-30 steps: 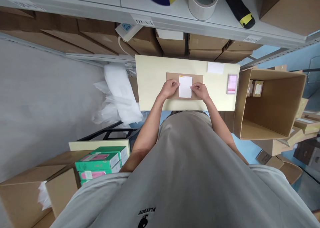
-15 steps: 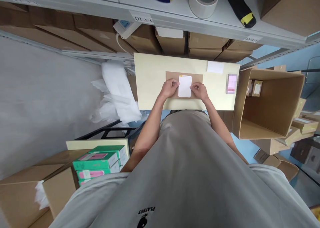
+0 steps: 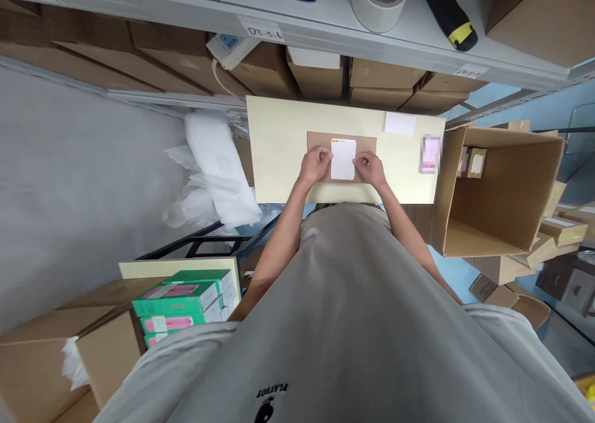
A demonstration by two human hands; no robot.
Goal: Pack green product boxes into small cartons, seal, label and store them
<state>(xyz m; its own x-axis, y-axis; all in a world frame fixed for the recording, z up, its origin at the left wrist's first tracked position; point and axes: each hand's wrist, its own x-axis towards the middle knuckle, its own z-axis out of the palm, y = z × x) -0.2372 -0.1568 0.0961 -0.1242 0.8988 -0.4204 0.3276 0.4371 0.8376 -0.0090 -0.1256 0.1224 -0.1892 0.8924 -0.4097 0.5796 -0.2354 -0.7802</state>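
A white label point(image 3: 343, 160) with rounded corners and a small yellow mark at its top left lies over a flat brown cardboard box point(image 3: 318, 137). My left hand point(image 3: 316, 164) pinches the label's left edge between thumb and fingers. On the opposite edge, my right hand point(image 3: 369, 166) has the label in a similar pinch. Both wrists rest near the box's lower side. The box sits on a pale yellow tabletop point(image 3: 279, 156). Whether the label touches the box all over, I cannot tell.
To the right stands a large open carton point(image 3: 493, 194) with small boxes inside. A white paper point(image 3: 400, 123) and a blurred pink item point(image 3: 430, 155) lie on the tabletop. Above, a shelf holds a tape roll point(image 3: 379, 5) and a black-yellow cutter point(image 3: 449, 14). Green boxes point(image 3: 174, 305) stand lower left.
The view has shifted very slightly. Both hands keep their pinch on the label's side edges, and the label and box stay in place on the table.
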